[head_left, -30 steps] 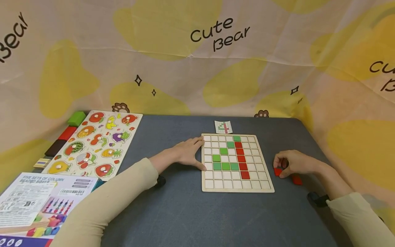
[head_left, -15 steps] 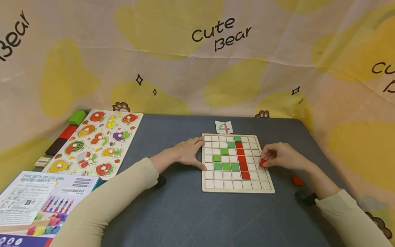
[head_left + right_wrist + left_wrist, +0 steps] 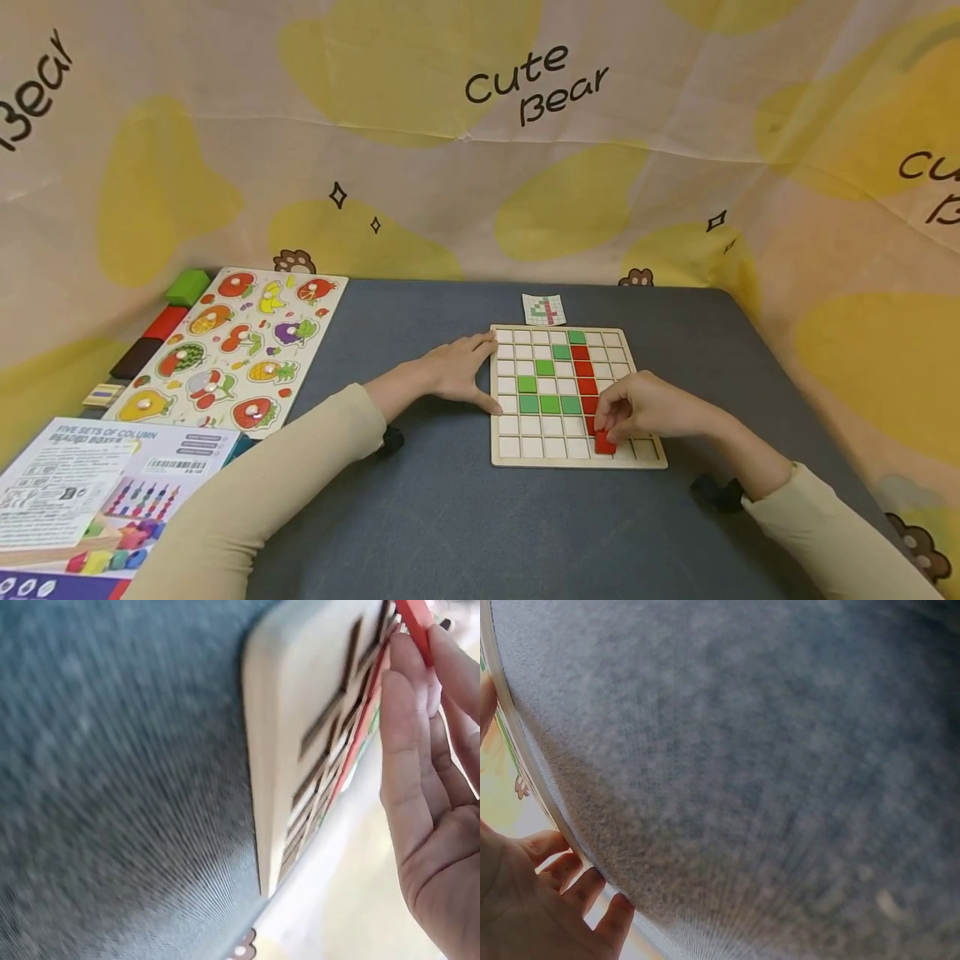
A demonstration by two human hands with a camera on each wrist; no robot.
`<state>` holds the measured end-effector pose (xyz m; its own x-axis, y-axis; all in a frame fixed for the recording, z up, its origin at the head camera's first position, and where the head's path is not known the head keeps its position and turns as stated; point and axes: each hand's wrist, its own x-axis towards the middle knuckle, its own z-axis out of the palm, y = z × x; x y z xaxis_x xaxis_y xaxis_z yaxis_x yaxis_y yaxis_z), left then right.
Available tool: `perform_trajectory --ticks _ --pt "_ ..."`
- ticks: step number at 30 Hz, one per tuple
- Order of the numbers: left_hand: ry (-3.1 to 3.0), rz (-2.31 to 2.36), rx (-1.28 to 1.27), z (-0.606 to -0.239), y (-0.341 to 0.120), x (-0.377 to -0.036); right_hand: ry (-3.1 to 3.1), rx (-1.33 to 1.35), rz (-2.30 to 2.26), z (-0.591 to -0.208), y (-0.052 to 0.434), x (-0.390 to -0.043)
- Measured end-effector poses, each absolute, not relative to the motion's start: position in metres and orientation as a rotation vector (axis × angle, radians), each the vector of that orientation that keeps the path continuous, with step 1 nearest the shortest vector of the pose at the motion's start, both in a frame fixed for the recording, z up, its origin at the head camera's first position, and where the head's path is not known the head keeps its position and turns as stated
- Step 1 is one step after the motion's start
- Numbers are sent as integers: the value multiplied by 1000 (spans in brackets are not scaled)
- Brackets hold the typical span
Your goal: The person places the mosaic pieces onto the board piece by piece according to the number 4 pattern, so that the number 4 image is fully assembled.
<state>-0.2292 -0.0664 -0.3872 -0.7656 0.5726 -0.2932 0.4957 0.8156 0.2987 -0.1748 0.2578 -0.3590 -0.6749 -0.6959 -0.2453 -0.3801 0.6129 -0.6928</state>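
A wooden grid board (image 3: 504, 450) lies on the table, with green tiles (image 3: 549, 404) in a stepped shape and a column of red tiles (image 3: 587, 386). My right hand (image 3: 654, 406) is over the board's lower right and pinches a red square tile (image 3: 605, 443) between thumb and fingers at the column's lower end. In the right wrist view this red tile (image 3: 417, 628) is tilted at the fingertips, above the board's surface. My left hand (image 3: 459, 371) touches the board's left edge with thumb and fingers spread. The left wrist view shows its fingertips (image 3: 585, 887) along that edge.
A small pattern card (image 3: 543, 309) lies behind the board. At the left are a fruit puzzle board (image 3: 251, 367), a printed box (image 3: 150, 454), and green (image 3: 187, 287), red (image 3: 164, 322) and dark blocks (image 3: 137, 357). A patterned cloth (image 3: 420, 150) hangs behind the table.
My right hand has taken a red tile from the table right of the board and carried it left, to the lower end of the red column. My left hand has stayed at the board's edge.
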Motion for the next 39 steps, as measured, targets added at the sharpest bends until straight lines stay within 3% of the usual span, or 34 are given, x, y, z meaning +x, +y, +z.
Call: perform_trajectory --ticks 15,22,30,39 --pt "2616 302 804 -387 -65 -228 2494 -898 -710 -356 260 -174" --pt "2610 315 801 -389 -66 -228 2562 -797 -761 -333 314 -185" --pt "2608 314 806 -388 -67 -228 2239 -916 -942 -350 393 -185" --pt "2605 306 810 -387 -68 -228 2114 -934 -998 -365 416 -182"
